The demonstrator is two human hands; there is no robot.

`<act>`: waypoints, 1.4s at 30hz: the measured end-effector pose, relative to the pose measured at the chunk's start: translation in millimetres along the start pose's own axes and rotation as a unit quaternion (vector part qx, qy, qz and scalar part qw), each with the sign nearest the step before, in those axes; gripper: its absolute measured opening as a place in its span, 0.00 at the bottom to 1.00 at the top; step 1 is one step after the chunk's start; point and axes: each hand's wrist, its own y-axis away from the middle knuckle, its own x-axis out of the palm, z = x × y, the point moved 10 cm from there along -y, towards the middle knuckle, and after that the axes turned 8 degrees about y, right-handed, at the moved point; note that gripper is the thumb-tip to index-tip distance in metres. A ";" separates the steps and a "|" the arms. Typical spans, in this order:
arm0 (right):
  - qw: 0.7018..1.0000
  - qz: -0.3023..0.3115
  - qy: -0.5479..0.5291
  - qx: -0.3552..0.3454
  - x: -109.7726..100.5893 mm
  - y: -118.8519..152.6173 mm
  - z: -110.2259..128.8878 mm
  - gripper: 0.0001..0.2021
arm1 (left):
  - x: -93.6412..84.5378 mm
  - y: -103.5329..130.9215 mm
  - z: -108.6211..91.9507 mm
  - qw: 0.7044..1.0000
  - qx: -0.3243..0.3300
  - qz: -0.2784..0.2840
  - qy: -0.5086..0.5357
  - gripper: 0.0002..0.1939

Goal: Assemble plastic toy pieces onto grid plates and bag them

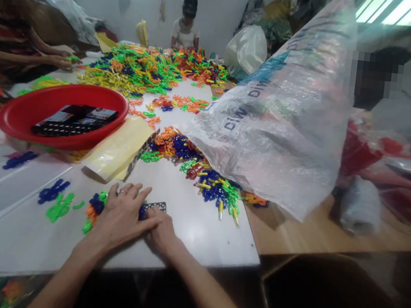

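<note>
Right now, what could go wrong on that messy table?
The big white sack leans over loose blue pieces, so it might slip and scatter them. The left hand could knock the small colourful pieces close beside it. The dotted dark card might slide about, as the right hand seems to touch it.

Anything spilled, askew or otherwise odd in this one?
The sack slants over the table, with loose pieces strewn along its lower edge; that looks askew and perhaps spilled, though whether it's accidental isn't clear.
</note>
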 end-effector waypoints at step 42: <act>0.958 0.026 0.287 0.001 -86.2 -21.9 -91.8 0.09 | 1.2 10.2 -13.7 0.998 0.064 0.012 -0.021 0.23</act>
